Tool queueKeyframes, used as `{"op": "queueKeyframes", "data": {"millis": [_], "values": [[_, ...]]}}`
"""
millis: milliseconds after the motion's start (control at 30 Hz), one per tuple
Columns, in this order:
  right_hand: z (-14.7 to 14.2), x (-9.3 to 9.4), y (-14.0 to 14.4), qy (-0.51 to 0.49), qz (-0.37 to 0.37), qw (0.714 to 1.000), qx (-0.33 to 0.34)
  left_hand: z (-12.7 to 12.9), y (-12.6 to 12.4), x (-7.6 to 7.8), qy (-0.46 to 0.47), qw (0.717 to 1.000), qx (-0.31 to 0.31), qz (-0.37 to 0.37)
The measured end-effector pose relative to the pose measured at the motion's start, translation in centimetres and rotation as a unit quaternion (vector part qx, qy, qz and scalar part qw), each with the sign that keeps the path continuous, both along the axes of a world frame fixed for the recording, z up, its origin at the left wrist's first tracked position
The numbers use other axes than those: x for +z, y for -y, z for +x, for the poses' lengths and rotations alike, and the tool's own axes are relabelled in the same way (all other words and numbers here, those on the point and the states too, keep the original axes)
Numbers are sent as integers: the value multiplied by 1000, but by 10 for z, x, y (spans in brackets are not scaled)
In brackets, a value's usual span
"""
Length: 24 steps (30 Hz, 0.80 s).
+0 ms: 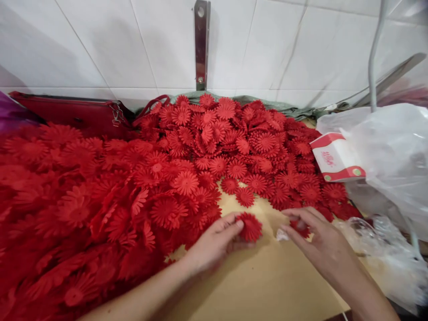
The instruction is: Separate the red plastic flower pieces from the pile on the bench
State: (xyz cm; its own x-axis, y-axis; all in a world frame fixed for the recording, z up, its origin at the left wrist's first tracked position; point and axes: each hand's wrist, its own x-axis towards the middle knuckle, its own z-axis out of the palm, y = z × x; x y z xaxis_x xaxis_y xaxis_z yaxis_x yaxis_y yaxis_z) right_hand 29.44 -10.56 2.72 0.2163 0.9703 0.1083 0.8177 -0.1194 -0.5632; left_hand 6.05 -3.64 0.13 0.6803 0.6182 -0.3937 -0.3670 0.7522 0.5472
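Note:
A red paper-like flower (251,228) with a ring of narrow petals is pinched between the thumb and fingers of my left hand (219,238), above the tan board (261,272). To its right, my right hand (316,229) has its thumb and index finger apart. At the tip of that thumb is a small crumpled white piece (281,235), too small to name. Another red flower (302,230) shows between the right thumb and fingers; whether the hand touches it cannot be made out. A large pile of similar red flowers (187,183) spreads to the left and behind both hands.
A red bag (76,113) lies at the back left. On the right are a white-and-red box (337,158), a white plastic bag (394,156) and crumpled clear plastic (388,249). A metal bracket (201,49) is fixed to the tiled wall (250,44). A grey cable (372,67) hangs down.

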Motion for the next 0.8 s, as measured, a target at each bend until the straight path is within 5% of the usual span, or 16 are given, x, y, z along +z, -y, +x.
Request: {"op": "queueKeyframes", "data": {"millis": [100,200,300,500,633,800], "values": [[4,-24,10,14,-7,1000,19,-21,-38,1,-10,994,96,55],[-2,-29,3,-5,-13,999,40,-33,-58,3,-8,986,159,56],[-25,-6,-22,-16,46,999,19,-35,-60,1,-1,985,162,53],[-90,44,-88,-50,98,975,196,-34,-56,-2,23,989,133,68],[-112,29,-118,10,41,966,256,-35,-58,-1,39,988,134,68],[-114,7,-125,70,57,953,290,-33,-57,-2,31,984,152,87]]}}
